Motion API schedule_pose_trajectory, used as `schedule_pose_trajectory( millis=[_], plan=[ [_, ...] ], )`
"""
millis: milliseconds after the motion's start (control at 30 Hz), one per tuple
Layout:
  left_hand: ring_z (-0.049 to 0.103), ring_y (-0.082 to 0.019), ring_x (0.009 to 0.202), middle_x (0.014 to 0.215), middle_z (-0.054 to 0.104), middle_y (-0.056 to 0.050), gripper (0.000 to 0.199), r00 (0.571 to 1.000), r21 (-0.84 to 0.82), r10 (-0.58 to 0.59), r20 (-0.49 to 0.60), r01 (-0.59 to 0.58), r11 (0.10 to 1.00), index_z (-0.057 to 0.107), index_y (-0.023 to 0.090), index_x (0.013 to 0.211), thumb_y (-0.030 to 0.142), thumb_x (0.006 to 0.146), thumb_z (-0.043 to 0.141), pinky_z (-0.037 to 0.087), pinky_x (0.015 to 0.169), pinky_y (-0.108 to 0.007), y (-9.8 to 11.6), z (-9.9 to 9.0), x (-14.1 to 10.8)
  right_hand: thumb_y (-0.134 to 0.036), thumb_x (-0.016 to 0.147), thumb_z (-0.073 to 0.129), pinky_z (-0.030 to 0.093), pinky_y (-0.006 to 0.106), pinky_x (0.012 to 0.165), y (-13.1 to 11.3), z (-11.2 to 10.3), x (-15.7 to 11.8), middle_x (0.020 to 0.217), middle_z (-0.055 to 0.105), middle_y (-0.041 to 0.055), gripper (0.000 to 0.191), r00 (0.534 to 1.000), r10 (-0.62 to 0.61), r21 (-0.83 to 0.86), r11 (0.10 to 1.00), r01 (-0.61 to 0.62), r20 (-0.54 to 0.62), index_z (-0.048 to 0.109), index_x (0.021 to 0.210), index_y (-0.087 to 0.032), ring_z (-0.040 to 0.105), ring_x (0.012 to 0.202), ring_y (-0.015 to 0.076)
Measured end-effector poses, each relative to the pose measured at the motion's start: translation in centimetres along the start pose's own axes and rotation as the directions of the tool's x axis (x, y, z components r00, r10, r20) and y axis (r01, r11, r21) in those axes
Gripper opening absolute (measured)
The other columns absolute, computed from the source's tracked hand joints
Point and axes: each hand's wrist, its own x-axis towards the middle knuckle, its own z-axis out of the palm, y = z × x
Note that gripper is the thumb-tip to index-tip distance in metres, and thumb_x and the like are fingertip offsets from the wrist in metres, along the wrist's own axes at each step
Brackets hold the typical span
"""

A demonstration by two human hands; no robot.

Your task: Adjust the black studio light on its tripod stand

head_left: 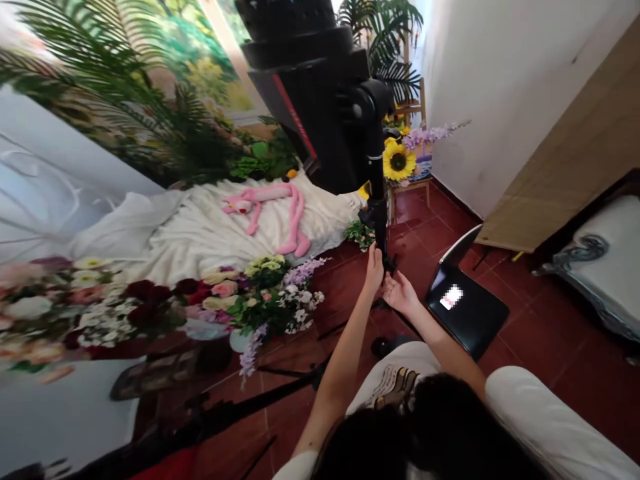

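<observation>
A black studio light [320, 120] looms at the top centre on a black stand pole [380, 230] that runs down to the floor. Against the pole's left side is my left hand [374, 269], its fingers pointing up along it and closed on the stand. Just below and to the right, my right hand [399, 292] is palm up, with curled fingers at a dark knob on the stand. The fingertips of both hands are partly hidden by the pole and knob.
A black chair [467, 310] with a small bright item stands right of my hands. Artificial flowers [260, 300] and a pink plush toy [267, 200] on white cloth lie left. Another black stand [240, 407] crosses the lower left. A sunflower [399, 162] is behind the pole.
</observation>
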Motion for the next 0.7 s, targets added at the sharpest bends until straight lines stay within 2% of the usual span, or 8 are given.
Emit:
schedule_pose_trajectory(
  millis=[133,233,433,700],
  plan=[
    [0.064,-0.019,0.096,0.103,0.069,-0.009,0.047,0.992,0.024,0.000,0.127,-0.003,1.000,0.068,0.019,0.097,0.060,0.095,0.046,0.048,0.099,-0.033,-0.1,0.1,1.2,-0.044,0.101,0.046,0.044,0.021,0.052,-0.7,1.3,-0.4,0.070,0.065,0.0014,0.033,0.999,-0.027,0.014,1.000,0.027,0.032,0.061,0.088,-0.018,0.053,0.056,0.0110],
    [0.062,-0.018,0.084,0.096,0.069,-0.009,0.054,0.986,0.032,0.036,0.162,-0.042,0.999,0.065,0.019,0.088,0.069,0.092,0.045,0.051,0.088,-0.032,-0.2,0.0,1.5,-0.044,0.102,0.045,0.041,0.019,0.048,-0.5,1.7,-0.4,0.064,0.057,-0.0016,0.036,0.998,-0.022,0.082,0.996,0.017,0.053,0.054,0.078,-0.019,0.047,0.051,0.0092],
    [0.063,-0.018,0.083,0.087,0.068,-0.008,0.060,0.989,0.049,0.044,0.138,-0.051,0.997,0.064,0.019,0.084,0.076,0.086,0.047,0.051,0.086,-0.033,-0.7,-0.1,1.7,-0.030,0.100,0.050,0.031,0.017,0.039,-0.8,2.2,0.5,0.050,0.034,-0.0078,0.042,0.996,-0.045,0.244,0.969,0.026,0.073,0.033,0.062,-0.025,0.031,0.043,0.0087],
    [0.062,-0.017,0.079,0.084,0.068,-0.007,0.065,0.992,0.049,0.069,0.103,-0.074,0.996,0.061,0.019,0.083,0.082,0.081,0.046,0.051,0.083,-0.032,-1.0,0.3,1.6,-0.017,0.097,0.045,0.025,0.014,0.033,-1.1,2.9,1.2,0.043,0.035,-0.0103,0.042,0.995,-0.051,0.500,0.866,-0.001,0.091,0.027,0.060,-0.025,0.025,0.036,0.0043]
  ],
)
